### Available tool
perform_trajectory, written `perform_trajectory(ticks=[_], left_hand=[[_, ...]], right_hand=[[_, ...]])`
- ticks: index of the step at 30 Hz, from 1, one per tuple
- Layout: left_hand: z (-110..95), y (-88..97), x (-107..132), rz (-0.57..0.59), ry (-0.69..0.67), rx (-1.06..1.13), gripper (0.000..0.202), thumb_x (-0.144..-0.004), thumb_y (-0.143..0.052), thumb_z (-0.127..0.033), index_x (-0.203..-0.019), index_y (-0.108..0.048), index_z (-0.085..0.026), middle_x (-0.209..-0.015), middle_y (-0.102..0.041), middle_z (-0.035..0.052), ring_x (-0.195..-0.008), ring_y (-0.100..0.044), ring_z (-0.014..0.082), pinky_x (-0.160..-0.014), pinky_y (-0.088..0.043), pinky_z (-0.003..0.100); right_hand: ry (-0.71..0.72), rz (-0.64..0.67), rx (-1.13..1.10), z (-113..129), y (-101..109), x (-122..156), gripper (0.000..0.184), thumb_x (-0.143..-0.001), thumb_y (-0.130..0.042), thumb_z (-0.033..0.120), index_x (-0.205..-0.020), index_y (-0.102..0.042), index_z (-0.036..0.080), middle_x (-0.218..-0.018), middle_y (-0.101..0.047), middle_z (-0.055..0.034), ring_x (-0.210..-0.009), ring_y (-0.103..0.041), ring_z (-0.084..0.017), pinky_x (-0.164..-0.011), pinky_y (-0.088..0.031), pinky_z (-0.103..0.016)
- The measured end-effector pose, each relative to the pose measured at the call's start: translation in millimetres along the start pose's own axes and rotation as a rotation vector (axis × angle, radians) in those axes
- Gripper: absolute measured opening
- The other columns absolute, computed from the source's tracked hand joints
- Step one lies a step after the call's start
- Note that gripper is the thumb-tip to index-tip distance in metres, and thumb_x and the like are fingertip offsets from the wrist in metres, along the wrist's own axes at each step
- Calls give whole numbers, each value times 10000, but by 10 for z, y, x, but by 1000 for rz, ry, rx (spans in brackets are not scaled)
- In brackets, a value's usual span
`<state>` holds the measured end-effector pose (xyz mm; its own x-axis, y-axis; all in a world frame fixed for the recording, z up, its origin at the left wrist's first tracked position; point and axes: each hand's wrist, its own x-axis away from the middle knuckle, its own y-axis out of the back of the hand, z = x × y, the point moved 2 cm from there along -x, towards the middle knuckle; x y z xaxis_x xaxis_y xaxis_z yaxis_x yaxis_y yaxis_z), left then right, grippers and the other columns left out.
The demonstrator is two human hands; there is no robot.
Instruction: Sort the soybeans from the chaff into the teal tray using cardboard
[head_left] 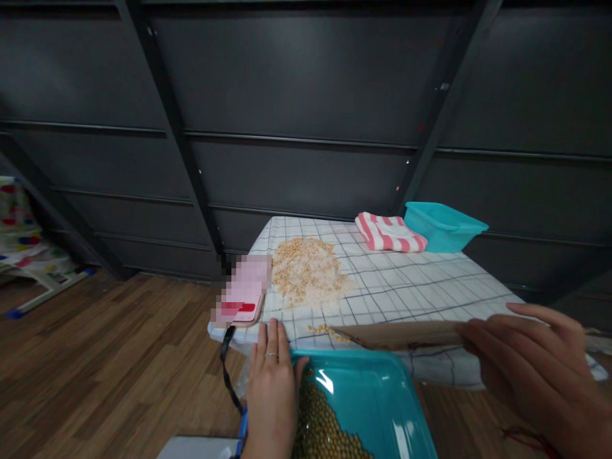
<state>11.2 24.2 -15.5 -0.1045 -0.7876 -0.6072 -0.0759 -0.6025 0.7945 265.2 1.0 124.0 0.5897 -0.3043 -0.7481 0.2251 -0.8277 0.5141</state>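
Observation:
My left hand [273, 382] lies over the left rim of a teal plastic bin [382, 395], fingers stretched toward the table edge and thumb by the rim. Olive-brown round beans [321, 421] fill the bin's left side. In my right hand [535, 363] is one end of a long brown strip [406, 335] that looks like cardboard, held along the table's front edge. A few yellow beans [320, 329] lie by the strip's left tip. Farther back, yellow beans mixed with white grains like rice form a pile [308, 271].
A white checked cloth [406, 287] covers the table. A phone [246, 290], partly pixelated, lies at its left edge above a black strap [227, 370]. A folded pink-striped towel [389, 233] and a second teal bin [442, 226] stand at the back right, before a dark panelled wall [296, 83].

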Motion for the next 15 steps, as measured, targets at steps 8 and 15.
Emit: perform_trajectory(ticks=[8,15], left_hand=[[-13,-9,-7,-12,-1,5,483,-789,-512,-263,-1176,-475,24,-1186,-546,260,-1113,-491,360,-818,-495,468],[3,-56,6,-13,41,35,473,-799,-492,-252,-1209,-456,-20,-1203,-547,230,-1149,-463,341,-845,-478,465]], right_hand=[[79,-17,-33,38,-154,-79,156,-802,-482,28,-859,-546,158,-683,-632,-16,-658,-538,-133,-752,-402,-381],[35,1,-120,120,-117,-144,162,-815,-474,66,-864,-565,189,-684,-632,5,-651,-550,-131,-761,-409,-362]])
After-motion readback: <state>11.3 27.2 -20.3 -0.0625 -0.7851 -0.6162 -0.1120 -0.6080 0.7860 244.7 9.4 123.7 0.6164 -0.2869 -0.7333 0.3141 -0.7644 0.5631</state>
